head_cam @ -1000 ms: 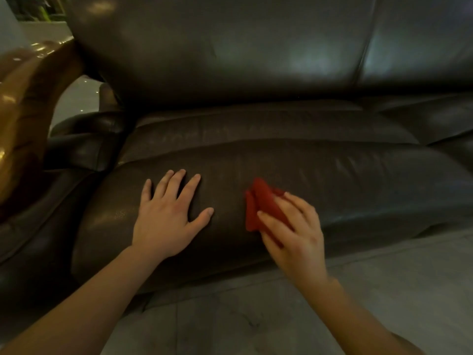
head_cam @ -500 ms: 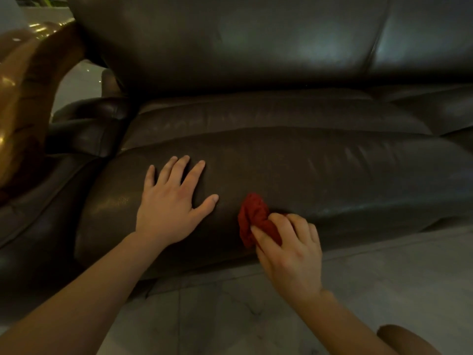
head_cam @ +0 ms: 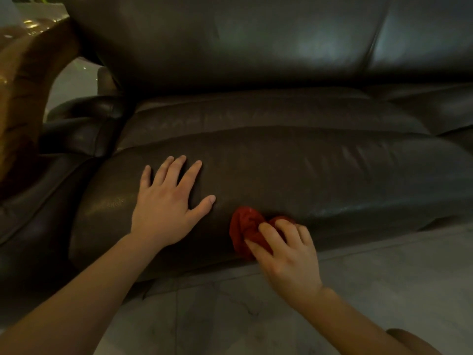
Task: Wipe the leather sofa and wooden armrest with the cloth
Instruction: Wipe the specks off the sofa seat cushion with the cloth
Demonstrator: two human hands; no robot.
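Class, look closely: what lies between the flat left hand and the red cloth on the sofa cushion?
Only bare dark leather of the seat cushion separates the left hand from the red cloth, which the right hand grips. The head view shows this.

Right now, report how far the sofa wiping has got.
Done: nothing visibly finished; the leather shows no clear wiped area. In hand: the right hand presses the red cloth on the seat cushion front edge, while the left hand lies flat on it. Left: the wooden armrest, untouched.
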